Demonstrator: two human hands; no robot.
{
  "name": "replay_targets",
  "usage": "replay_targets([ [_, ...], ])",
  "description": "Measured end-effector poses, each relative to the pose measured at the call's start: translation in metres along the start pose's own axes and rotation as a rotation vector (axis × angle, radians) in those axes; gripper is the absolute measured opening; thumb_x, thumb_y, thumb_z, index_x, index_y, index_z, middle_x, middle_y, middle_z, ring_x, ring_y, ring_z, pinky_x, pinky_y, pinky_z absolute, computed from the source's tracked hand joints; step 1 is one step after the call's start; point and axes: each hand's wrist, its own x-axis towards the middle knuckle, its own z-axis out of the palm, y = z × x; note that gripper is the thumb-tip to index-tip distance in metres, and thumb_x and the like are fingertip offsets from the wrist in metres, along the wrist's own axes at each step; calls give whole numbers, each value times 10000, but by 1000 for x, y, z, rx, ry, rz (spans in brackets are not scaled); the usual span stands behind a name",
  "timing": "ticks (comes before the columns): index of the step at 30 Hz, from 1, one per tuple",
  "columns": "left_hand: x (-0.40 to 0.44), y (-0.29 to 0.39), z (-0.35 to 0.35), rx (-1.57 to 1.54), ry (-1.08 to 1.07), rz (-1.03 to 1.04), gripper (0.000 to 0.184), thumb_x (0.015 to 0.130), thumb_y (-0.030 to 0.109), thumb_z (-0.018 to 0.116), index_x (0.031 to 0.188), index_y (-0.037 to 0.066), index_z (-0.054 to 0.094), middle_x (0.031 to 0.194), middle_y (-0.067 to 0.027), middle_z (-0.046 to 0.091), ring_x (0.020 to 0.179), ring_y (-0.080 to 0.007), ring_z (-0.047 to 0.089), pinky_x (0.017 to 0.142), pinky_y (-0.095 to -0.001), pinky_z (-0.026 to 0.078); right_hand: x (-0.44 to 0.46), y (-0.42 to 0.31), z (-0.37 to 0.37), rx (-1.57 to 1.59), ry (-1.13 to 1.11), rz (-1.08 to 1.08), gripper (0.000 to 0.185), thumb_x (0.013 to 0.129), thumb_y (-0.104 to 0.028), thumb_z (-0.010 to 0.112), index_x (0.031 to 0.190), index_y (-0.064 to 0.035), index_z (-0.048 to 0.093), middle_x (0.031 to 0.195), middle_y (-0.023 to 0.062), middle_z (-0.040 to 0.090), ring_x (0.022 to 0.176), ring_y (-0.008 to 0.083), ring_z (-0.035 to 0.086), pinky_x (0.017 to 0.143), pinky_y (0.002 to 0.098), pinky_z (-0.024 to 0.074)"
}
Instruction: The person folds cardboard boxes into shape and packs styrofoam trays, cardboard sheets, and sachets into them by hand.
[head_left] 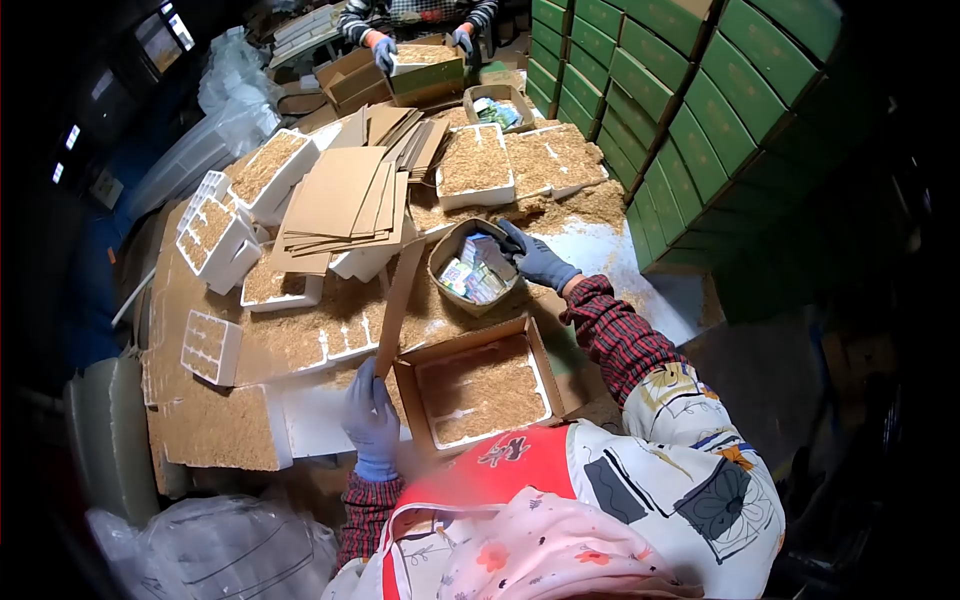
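My left hand (371, 420), in a grey glove, is closed around the lower end of a long cardboard flap (401, 305) that stands up nearly edge-on. Whether the flap joins the box beside it, I cannot tell. That open cardboard box (557, 385) sits right in front of me; inside lies a white foam tray filled with tan shavings (480, 390). My right hand (540, 258), gloved with dark fingers, is at the right rim of a small tub (437, 283). Its fingers are curled in at the edge, and what they pinch is hidden. Small colourful packets (476, 270) fill the tub.
Stacked cardboard sheets (335, 200) lie beyond the tub, among shaving-filled foam trays (475, 165). Green boxes (690, 130) are piled high at the right. A second packet tub (500, 108) stands farther back. Across the table, a co-worker's gloved hands (382, 50) hold a tray over a box.
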Motion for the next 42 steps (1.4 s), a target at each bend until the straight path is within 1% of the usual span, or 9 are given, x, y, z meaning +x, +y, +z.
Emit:
replay_targets([
  [7, -7, -7, -1, -57, 19, 4, 272, 925, 66, 500, 1171, -14, 583, 1099, -193, 628, 1008, -359, 608, 854, -398, 490, -9, 31, 4, -204, 259, 153, 507, 843, -185, 596, 1322, -69, 481, 1158, 185, 621, 1053, 311, 604, 905, 371, 466],
  [11, -9, -3, -4, -91, -4, 5, 275, 931, 79, 500, 1181, -2, 581, 1094, -190, 628, 1007, -363, 603, 854, -412, 482, 2, 12, 25, -721, 196, 58, 678, 725, -546, 691, 1244, -136, 539, 1114, 116, 641, 1038, 297, 599, 890, 433, 430],
  [15, -16, 5, -8, -118, -9, -42, 269, 928, 75, 505, 1175, 2, 583, 1088, -194, 629, 984, -364, 607, 840, -404, 485, 22, 11, 50, -1326, 2, 190, 417, 765, -423, 673, 1102, -203, 565, 1003, 59, 673, 1006, 261, 590, 862, 447, 363],
  [18, -28, 1, -14, -90, 23, -37, 273, 924, 71, 508, 1179, 5, 583, 1089, -196, 628, 975, -363, 608, 834, -399, 488, 32, 42, 52, -1265, 147, 145, 177, 838, -220, 536, 986, -228, 633, 892, 49, 690, 969, 245, 596, 837, 444, 347],
  [24, -52, -10, -29, -33, 92, -88, 273, 910, 51, 519, 1171, 8, 588, 1085, -190, 633, 960, -358, 617, 823, -404, 492, 18, 57, 31, -522, 348, 51, 337, 773, -302, 614, 1084, -176, 648, 960, 104, 685, 903, 297, 643, 796, 398, 486],
  [30, -49, 0, -27, -60, 71, -107, 282, 900, 47, 537, 1174, 7, 590, 1083, -188, 635, 962, -348, 625, 821, -390, 507, 28, 19, 63, -1238, 55, 82, 574, 731, -457, 681, 1214, -176, 545, 1140, 96, 605, 1167, 317, 460, 1035, 560, 213],
  [33, -42, 7, -22, -182, 55, -128, 272, 913, 71, 523, 1164, -13, 589, 1087, -209, 630, 983, -359, 615, 854, -383, 478, 52, 56, 75, -1546, 30, -4, 379, 825, -269, 590, 1199, -211, 566, 1097, 97, 622, 1167, 312, 462, 1039, 569, 205],
  [36, -41, 5, -25, -80, 59, -110, 269, 908, 57, 535, 1166, 10, 598, 1075, -191, 635, 974, -343, 621, 835, -386, 503, 55, 50, 63, -1242, -30, 77, 296, 825, -218, 561, 1097, -287, 655, 941, 41, 683, 1019, 246, 580, 1030, 513, 248],
  [42, -48, -12, -33, -22, 44, -81, 279, 909, 53, 532, 1176, -2, 587, 1092, -183, 632, 985, -354, 608, 840, -401, 494, 21, 37, 27, -560, 76, 54, 304, 860, -285, 587, 1087, -102, 670, 1001, 155, 672, 932, 314, 641, 821, 370, 495],
])
